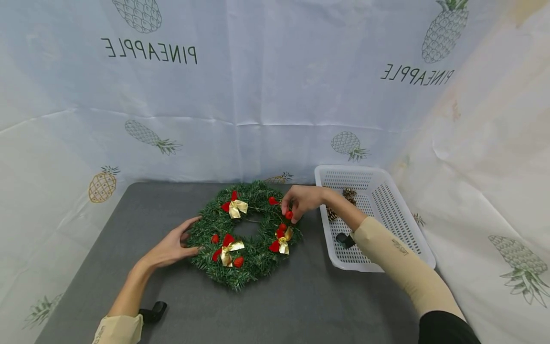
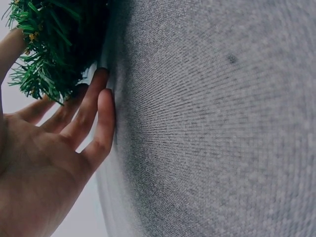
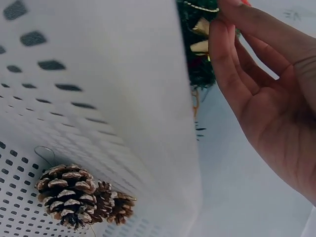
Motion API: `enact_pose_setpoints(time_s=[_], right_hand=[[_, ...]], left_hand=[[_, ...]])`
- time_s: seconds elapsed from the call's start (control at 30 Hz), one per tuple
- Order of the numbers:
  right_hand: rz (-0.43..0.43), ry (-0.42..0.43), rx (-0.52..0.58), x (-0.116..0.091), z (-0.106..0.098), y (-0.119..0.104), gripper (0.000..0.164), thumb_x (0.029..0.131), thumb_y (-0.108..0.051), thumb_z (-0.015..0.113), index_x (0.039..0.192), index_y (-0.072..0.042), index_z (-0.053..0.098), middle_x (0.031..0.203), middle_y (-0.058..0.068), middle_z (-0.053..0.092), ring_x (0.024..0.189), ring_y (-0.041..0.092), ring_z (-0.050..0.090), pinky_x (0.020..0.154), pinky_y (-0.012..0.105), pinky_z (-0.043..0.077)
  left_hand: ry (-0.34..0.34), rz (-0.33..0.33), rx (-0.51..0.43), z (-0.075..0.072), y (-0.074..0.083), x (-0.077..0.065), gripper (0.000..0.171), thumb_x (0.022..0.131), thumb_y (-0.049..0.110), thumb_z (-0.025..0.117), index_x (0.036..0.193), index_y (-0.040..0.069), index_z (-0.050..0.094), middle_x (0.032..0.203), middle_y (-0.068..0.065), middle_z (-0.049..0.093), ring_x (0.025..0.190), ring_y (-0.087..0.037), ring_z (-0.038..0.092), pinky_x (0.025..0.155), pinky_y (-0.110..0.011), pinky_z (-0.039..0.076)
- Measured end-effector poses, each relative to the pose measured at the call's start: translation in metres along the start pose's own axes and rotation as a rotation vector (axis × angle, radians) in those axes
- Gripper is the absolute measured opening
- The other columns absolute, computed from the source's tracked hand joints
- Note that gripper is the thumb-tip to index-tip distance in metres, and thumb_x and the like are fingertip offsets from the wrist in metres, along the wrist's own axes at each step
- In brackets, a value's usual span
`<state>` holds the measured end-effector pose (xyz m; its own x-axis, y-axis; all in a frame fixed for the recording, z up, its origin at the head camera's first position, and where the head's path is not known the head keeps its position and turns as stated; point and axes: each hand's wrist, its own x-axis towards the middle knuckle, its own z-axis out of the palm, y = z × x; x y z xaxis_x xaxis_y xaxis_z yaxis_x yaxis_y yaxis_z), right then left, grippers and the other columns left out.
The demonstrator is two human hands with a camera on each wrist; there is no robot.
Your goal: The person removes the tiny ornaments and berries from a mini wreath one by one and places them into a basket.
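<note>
A green wreath [image 1: 253, 267] lies on the dark grey table, trimmed with gold-and-red bows [image 1: 226, 251] and several small red berry ornaments [image 1: 238, 262]. My left hand [image 1: 172, 242] holds the wreath's left edge between thumb and fingers. In the left wrist view the fingers [image 2: 88, 111] reach along the tabletop to the underside of the greenery; some fingertips are hidden. Over the wreath's right side, my right hand [image 1: 302, 200] pinches a red berry ornament [image 1: 289, 215]. The right wrist view shows thumb and fingers together, with the berry mostly cut off at the top.
Right of the wreath stands a white perforated basket [image 1: 391, 210], its near wall close to my right forearm. Pine cones [image 3: 69, 195] with wire loops lie inside it. The grey table [image 1: 301, 306] meets a pineapple-printed cloth [image 1: 258, 95] at the back; similar cloth hangs at both sides.
</note>
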<state>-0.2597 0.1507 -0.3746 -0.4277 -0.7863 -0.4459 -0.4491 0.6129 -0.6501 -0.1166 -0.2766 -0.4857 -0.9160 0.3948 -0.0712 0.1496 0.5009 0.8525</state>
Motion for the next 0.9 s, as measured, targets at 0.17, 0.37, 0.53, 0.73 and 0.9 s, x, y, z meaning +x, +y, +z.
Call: enact_pose_setpoints(time_s=[0.17, 0.37, 0.53, 0.73, 0.9], right_hand=[[-0.008, 0.044, 0.065, -0.013, -0.004, -0.002, 0.029, 0.095, -0.001, 0.080, 0.123, 0.003, 0.074, 0.110, 0.012, 0.077, 0.086, 0.019, 0.077, 0.076, 0.032, 0.058], [-0.034, 0.090, 0.131, -0.029, -0.008, 0.003, 0.030, 0.096, 0.000, 0.078, 0.125, 0.007, 0.072, 0.109, 0.023, 0.078, 0.090, 0.021, 0.079, 0.077, 0.032, 0.060], [-0.037, 0.156, 0.128, -0.045, -0.012, 0.010, 0.034, 0.097, -0.005, 0.079, 0.128, 0.006, 0.072, 0.110, 0.020, 0.079, 0.087, 0.013, 0.075, 0.079, 0.035, 0.060], [-0.018, 0.249, 0.152, -0.066, -0.016, 0.019, 0.029, 0.097, -0.008, 0.080, 0.125, 0.000, 0.075, 0.102, 0.014, 0.081, 0.084, 0.017, 0.076, 0.077, 0.032, 0.057], [0.016, 0.299, 0.172, -0.085, -0.018, 0.031, 0.030, 0.099, -0.009, 0.079, 0.127, -0.001, 0.075, 0.108, 0.015, 0.081, 0.093, 0.027, 0.079, 0.082, 0.029, 0.061]], left_hand=[[0.002, 0.001, -0.008, 0.000, -0.001, 0.000, 0.090, 0.099, 0.015, 0.075, 0.170, -0.003, 0.022, 0.171, -0.045, 0.019, 0.148, -0.073, 0.031, 0.103, -0.069, 0.055], [-0.003, 0.000, -0.005, 0.000, 0.000, 0.000, 0.090, 0.099, 0.015, 0.075, 0.170, -0.003, 0.022, 0.172, -0.044, 0.018, 0.148, -0.073, 0.033, 0.101, -0.065, 0.056], [-0.004, 0.011, 0.000, 0.001, 0.000, 0.001, 0.090, 0.099, 0.015, 0.076, 0.170, -0.003, 0.022, 0.172, -0.044, 0.018, 0.147, -0.072, 0.035, 0.095, -0.052, 0.060], [-0.002, 0.012, 0.002, 0.002, -0.001, 0.000, 0.090, 0.099, 0.014, 0.076, 0.170, -0.003, 0.023, 0.172, -0.043, 0.020, 0.146, -0.069, 0.042, 0.086, -0.033, 0.057], [0.004, 0.038, 0.001, 0.000, 0.001, -0.001, 0.090, 0.099, 0.011, 0.077, 0.169, -0.005, 0.023, 0.169, -0.045, 0.024, 0.146, -0.069, 0.042, 0.086, -0.033, 0.057]])
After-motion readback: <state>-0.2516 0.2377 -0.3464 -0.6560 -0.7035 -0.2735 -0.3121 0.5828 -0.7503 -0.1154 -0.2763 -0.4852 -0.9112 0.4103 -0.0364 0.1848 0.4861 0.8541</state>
